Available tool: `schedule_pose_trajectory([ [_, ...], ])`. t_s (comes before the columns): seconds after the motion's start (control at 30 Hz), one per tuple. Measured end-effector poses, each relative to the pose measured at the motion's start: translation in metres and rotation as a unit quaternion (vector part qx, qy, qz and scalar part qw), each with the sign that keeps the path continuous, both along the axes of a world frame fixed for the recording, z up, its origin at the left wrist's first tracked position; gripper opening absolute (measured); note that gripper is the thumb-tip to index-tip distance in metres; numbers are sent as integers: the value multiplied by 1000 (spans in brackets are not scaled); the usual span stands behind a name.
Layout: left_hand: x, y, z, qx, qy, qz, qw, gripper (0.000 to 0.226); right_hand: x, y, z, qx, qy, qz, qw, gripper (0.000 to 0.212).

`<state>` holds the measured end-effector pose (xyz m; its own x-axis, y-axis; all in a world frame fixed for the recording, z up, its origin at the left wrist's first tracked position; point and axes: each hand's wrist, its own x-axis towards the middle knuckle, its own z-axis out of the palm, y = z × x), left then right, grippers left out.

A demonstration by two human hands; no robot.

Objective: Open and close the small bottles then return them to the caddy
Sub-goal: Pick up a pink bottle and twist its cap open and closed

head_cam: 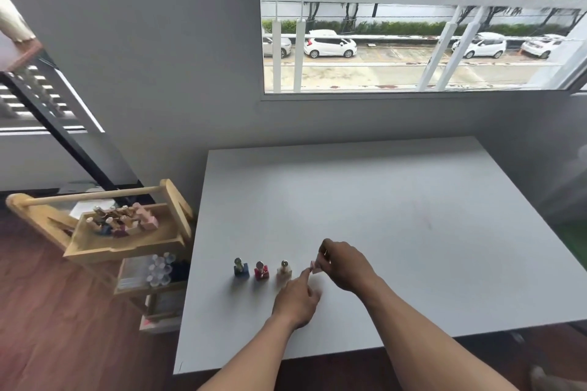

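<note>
Both hands out over the near part of a white counter (397, 216), working on one small pink bottle (315, 267). Right hand (344, 265) curled down from above, fingers pinched shut at the top of the pink bottle, something thin and metallic showing between the fingertips; whether the cap is on or off, impossible to tell. Left hand (297, 300) lower and nearer, mostly folded, index finger stretched forward with its tip touching the pink bottle's near left side, steadying rather than wrapping it. Pink bottle itself largely hidden by the fingers, low over the counter or resting on it; which, not clear.

Just left of the hands, three more small bottles upright in a row on the counter, close together but apart from one another: a blue bottle (241, 267) farthest left, a red bottle (261, 270) in the middle, a pale cream bottle (284, 268) nearest the left hand. Each topped with a rounded metallic cap.

Off the counter's left edge, a wooden caddy (104, 246) with a dowel handle, set tilted on a small stand, several further bottles clustered in its tray. Below it, a lower shelf with a cluster of clear round containers (160, 270). Beyond the counter, a grey wall and a window (413, 41) onto a railing, parked white cars and greenery.
</note>
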<state>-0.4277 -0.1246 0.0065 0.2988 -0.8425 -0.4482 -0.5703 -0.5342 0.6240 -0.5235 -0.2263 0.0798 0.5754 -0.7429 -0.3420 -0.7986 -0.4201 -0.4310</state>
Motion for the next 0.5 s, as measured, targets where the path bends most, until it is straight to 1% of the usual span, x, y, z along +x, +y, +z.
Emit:
schedule_pose_trajectory([
  [0.23,3,3,-2,6,2,-1,1000,56,3,9,-10,0,-22,-14,1000,16],
  [0.5,4,8,-2,14,0,-15,1000,55,3,16,-19,1,-14,-27,1000,22],
])
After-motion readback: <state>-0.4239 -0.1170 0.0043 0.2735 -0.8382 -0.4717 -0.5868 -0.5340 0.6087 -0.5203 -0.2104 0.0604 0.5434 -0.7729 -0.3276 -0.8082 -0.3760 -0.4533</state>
